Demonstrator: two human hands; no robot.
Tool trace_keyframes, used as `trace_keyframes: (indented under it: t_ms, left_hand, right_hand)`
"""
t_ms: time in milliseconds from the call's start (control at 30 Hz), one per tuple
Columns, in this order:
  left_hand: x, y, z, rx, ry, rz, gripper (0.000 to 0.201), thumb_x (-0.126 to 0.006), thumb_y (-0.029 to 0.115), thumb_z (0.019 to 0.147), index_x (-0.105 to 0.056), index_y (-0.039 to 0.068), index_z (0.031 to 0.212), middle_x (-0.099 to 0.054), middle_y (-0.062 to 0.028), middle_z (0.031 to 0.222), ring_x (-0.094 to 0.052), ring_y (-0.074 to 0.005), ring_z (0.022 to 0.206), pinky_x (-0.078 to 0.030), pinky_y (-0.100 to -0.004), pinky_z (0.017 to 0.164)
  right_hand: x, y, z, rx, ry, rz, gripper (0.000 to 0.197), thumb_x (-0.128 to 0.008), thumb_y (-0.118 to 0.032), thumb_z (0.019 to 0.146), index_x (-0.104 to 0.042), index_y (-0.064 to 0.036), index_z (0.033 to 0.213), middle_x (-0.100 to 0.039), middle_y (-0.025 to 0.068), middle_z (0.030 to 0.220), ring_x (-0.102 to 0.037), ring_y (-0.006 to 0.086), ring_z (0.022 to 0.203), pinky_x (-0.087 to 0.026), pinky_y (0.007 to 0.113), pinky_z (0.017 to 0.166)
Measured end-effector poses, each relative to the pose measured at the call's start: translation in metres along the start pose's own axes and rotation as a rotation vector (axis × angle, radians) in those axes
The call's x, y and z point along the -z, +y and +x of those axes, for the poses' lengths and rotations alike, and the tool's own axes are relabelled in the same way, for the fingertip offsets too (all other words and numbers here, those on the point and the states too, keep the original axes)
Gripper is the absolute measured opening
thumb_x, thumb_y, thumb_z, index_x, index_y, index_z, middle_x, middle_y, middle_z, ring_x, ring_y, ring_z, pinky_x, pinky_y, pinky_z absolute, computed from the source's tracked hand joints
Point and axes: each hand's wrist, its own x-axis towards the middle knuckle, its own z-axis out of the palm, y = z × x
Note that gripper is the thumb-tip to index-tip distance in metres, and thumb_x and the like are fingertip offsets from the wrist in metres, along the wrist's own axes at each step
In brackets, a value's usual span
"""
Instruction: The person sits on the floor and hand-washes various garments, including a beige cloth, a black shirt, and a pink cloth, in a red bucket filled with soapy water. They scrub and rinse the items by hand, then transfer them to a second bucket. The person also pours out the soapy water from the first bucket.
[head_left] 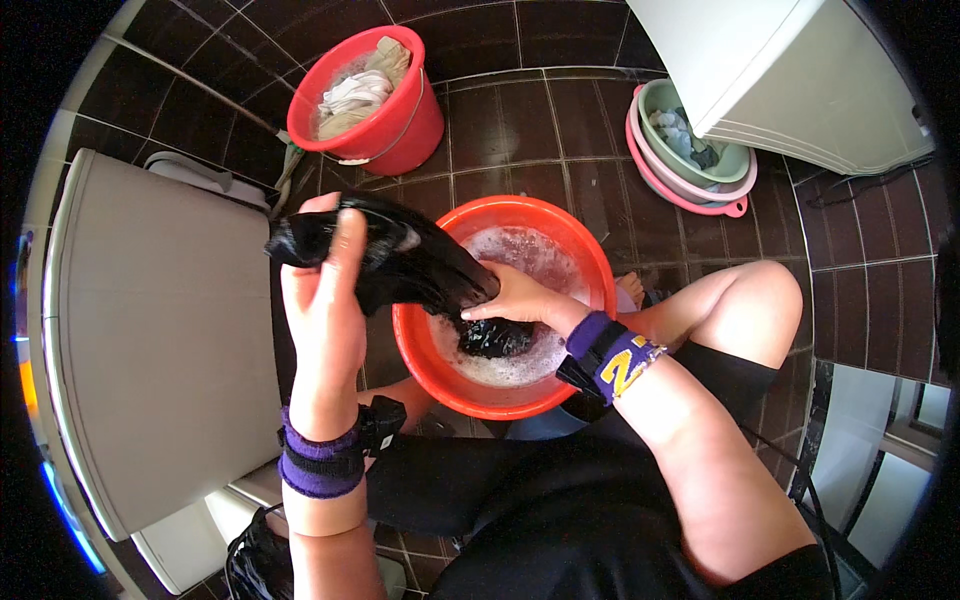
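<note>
Here the left hand (pixel 325 290) is clenched around the upper end of a wet black garment (pixel 400 262), lifted over the left rim of an orange basin (pixel 590 262) of soapy water. The right hand (pixel 515 298) grips the garment's lower end down in the suds. Farther off sit a red bucket (pixel 405 125) of pale laundry and stacked pastel basins (pixel 700 180) on the dark tiled floor (pixel 520 120).

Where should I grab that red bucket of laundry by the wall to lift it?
Take the red bucket by its thin wire handle, which lies down over the rim on the side nearest the orange basin. Come from above on that side; the cloths piled inside leave the rim free.
</note>
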Motion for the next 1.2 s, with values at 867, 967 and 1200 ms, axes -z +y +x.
trace_keyframes:
  t_ms: [867,967,1200]
  left_hand:
    - [0.040,-0.283,-0.026,0.705,-0.658,1.165,0.071,-0.062,0.021,0.077,-0.033,0.001,0.139,-0.058,-0.0282,0.116,-0.055,-0.0378,0.112,-0.043,-0.0418,0.096]
    - [0.041,-0.274,-0.021,0.761,-0.719,1.150,0.060,-0.062,0.022,0.078,-0.043,0.003,0.132,-0.058,-0.0266,0.116,-0.056,-0.0372,0.111,-0.044,-0.0418,0.096]
    - [0.029,-0.272,-0.021,0.535,-0.755,1.129,0.066,-0.069,0.020,0.076,-0.043,0.003,0.134,-0.057,-0.0217,0.123,-0.053,-0.0331,0.117,-0.043,-0.0375,0.098]
  right_hand:
    - [-0.006,0.060,0.031,-0.678,0.210,-0.995,0.048,-0.054,-0.023,0.088,-0.037,-0.0054,0.130,-0.050,0.0227,0.127,-0.044,0.0411,0.121,-0.043,0.048,0.094]
    - [-0.014,0.118,0.038,-0.644,0.116,-1.006,0.040,-0.045,-0.020,0.092,-0.049,-0.0141,0.132,-0.055,0.0210,0.125,-0.051,0.0363,0.117,-0.038,0.065,0.090]
    - [0.017,0.122,0.035,-0.711,-0.110,-1.185,0.026,-0.053,-0.015,0.086,-0.069,-0.0071,0.104,-0.063,0.0170,0.116,-0.060,0.0347,0.108,-0.046,0.059,0.082]
